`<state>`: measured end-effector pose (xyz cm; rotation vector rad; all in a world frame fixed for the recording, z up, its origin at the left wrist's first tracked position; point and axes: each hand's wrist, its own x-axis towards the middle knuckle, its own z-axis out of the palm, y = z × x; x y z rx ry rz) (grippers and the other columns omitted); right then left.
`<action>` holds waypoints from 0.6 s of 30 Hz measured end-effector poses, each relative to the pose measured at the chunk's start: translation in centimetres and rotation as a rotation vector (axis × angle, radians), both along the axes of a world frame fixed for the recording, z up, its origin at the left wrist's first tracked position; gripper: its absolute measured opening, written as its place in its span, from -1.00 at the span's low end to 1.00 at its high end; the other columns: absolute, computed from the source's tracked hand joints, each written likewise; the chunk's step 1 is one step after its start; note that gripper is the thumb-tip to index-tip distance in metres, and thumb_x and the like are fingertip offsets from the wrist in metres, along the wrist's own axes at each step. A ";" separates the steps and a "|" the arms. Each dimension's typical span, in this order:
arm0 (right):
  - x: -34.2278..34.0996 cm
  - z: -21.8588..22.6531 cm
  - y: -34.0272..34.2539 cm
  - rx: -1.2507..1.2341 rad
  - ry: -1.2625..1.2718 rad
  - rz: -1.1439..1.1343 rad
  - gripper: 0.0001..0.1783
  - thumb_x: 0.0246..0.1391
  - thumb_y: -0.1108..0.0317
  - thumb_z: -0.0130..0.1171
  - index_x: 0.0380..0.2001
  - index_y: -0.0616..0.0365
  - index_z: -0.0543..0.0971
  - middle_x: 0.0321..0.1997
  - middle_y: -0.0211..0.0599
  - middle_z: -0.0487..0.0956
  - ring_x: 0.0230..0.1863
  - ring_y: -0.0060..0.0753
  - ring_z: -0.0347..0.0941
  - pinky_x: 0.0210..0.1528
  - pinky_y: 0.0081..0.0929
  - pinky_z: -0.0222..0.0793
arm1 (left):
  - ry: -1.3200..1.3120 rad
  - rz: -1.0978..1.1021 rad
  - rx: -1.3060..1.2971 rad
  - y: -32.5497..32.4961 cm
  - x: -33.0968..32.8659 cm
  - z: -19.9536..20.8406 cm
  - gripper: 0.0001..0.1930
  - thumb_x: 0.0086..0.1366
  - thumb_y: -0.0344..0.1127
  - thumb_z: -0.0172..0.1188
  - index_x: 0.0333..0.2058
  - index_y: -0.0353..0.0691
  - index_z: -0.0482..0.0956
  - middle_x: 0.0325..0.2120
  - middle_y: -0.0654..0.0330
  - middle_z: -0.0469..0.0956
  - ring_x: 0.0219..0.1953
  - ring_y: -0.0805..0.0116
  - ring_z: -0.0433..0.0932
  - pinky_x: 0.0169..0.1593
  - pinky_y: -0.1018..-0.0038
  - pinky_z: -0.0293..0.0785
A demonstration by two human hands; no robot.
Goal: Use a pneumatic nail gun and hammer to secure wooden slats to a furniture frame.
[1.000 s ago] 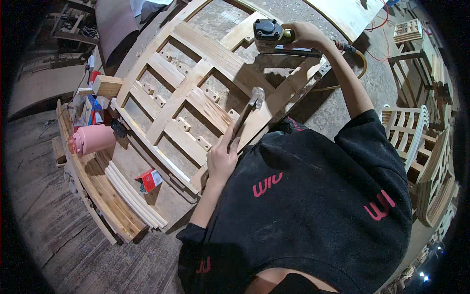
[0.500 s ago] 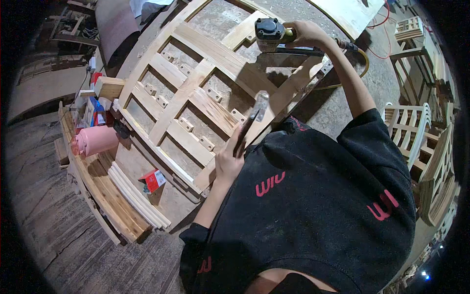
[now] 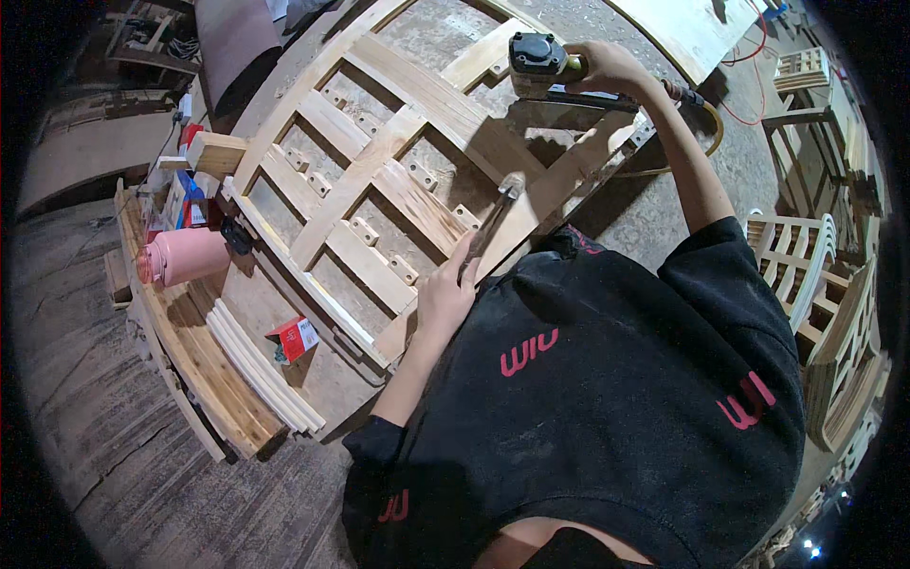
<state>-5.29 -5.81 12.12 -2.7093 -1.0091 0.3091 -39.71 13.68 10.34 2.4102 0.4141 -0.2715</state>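
Dim shop, fisheye edges, maybe overhead light

Small red box [image 3: 296, 339] beside slats

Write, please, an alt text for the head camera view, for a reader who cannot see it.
A person in a black shirt leans over a wooden lattice frame, the left hand holding a hammer, the right hand gripping a power tool. A pink bottle lies left of the frame.

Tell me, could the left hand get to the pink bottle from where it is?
Probably yes, with a stretch: the left hand holds a hammer, and the pink bottle lies apart to the left, beyond the wooden frame, unblocked.
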 end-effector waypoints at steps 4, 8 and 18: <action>-0.1 -0.4 -0.5 0.030 -0.019 -0.017 -0.38 -0.39 0.14 0.33 -0.12 -0.01 0.49 -0.28 -0.16 0.57 -0.24 -0.12 0.50 -0.18 -0.28 0.39 | -0.256 0.034 -0.025 -0.2 0.1 1.4 -0.56 0.20 -0.26 0.04 0.09 0.05 0.31 -0.39 -0.11 0.52 -0.39 -0.04 0.53 -0.36 0.21 0.43; -0.1 -0.3 0.0 0.046 0.005 0.001 -0.38 -0.38 0.14 0.33 -0.12 0.02 0.48 -0.33 -0.16 0.58 -0.29 -0.15 0.51 -0.23 -0.30 0.38 | -0.400 0.097 -0.099 -0.7 -0.8 0.3 -0.53 0.14 -0.33 0.09 0.07 -0.02 0.33 -0.41 -0.09 0.53 -0.45 -0.05 0.52 -0.40 0.24 0.41; 0.2 -0.8 -0.3 0.095 -0.005 0.006 -0.43 -0.39 0.22 0.33 -0.14 -0.02 0.50 -0.31 -0.19 0.58 -0.30 -0.14 0.49 -0.20 -0.30 0.37 | -0.323 0.335 -0.139 3.1 -0.9 0.8 -0.53 0.24 -0.19 0.04 0.13 -0.02 0.25 -0.21 -0.09 0.49 -0.25 0.16 0.54 -0.20 0.30 0.42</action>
